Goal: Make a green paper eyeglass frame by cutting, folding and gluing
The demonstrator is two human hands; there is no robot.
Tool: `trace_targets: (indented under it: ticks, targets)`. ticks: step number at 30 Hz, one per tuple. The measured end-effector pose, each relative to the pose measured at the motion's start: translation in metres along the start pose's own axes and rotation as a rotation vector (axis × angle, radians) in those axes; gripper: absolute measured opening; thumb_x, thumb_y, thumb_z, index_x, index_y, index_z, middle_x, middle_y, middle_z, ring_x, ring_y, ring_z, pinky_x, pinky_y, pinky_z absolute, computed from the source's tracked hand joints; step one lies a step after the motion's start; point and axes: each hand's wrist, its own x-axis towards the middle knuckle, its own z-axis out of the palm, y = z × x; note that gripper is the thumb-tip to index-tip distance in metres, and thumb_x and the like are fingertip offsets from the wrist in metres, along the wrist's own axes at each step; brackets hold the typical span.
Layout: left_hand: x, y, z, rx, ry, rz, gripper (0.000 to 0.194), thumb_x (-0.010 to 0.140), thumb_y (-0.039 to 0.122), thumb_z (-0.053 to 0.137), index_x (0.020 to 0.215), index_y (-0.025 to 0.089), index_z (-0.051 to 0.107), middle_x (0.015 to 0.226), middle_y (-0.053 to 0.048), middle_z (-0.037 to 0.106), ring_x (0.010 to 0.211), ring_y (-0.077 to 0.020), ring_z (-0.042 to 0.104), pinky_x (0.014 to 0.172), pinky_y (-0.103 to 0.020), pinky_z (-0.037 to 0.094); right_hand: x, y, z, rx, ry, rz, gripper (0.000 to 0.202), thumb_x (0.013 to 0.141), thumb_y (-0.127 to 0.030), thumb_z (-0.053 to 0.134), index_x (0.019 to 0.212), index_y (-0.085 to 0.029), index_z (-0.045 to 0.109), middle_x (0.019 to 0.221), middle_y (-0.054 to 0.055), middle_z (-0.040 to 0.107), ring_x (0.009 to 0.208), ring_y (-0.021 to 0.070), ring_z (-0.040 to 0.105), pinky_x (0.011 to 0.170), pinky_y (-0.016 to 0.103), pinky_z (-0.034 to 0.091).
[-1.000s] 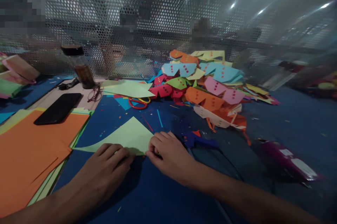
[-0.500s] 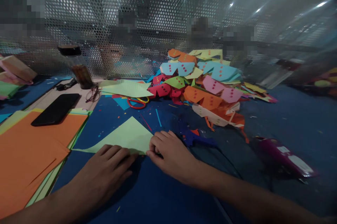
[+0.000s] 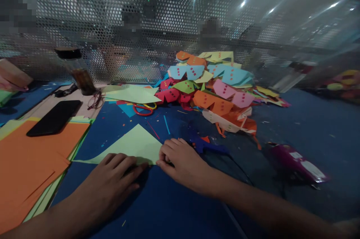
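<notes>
A light green sheet of paper [image 3: 137, 141], folded to a triangular peak, lies on the blue tabletop [image 3: 157, 201] in front of me. My left hand [image 3: 118, 175] rests along its near folded edge, fingers lying over the paper and thumb apart. At the paper's right corner, my right hand [image 3: 177, 162] is closed, fingers curled and thumb pressed by the edge; the corner itself is hidden under it. Just beyond the right hand lies a dark blue glue gun [image 3: 209, 147] with a cord. Scissors with red and yellow handles [image 3: 143, 111] lie past the paper's tip.
Coloured paper masks [image 3: 216, 102] are heaped at the back. Orange sheets [image 3: 36, 156] lie stacked at left under a black phone [image 3: 54, 118]. Behind stand a bottle [image 3: 81, 78] and glasses [image 3: 95, 100]. A purple packet [image 3: 298, 164] lies right; perforated metal mesh [image 3: 98, 25] rises behind.
The view has shifted slightly, so the background things sit a little further left. Both hands stay at the green paper's near edge with almost no movement.
</notes>
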Motion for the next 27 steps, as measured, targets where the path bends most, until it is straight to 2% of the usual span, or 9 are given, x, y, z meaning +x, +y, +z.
trace_targets:
  ticks: [18, 27]
  targets:
    - [-0.002, -0.003, 0.004, -0.013, 0.018, 0.001, 0.043, 0.094, 0.025, 0.061, 0.137, 0.032, 0.055, 0.112, -0.004, 0.068, 0.095, -0.0230, 0.059, 0.084, -0.038, 0.043, -0.006, 0.008, -0.011, -0.003, -0.064, -0.008, 0.012, 0.094, -0.026, 0.067, 0.087, -0.019, 0.061, 0.091, 0.001, 0.064, 0.086, 0.0172, 0.055, 0.078, 0.031, 0.036]
    - [-0.002, -0.003, 0.004, -0.013, 0.014, 0.001, 0.047, 0.092, 0.024, 0.064, 0.137, 0.033, 0.054, 0.111, -0.002, 0.068, 0.094, -0.0237, 0.059, 0.084, -0.039, 0.042, -0.010, 0.014, -0.014, 0.005, -0.081, -0.007, 0.012, 0.095, -0.026, 0.066, 0.087, -0.018, 0.061, 0.092, 0.001, 0.064, 0.086, 0.0169, 0.055, 0.078, 0.030, 0.037]
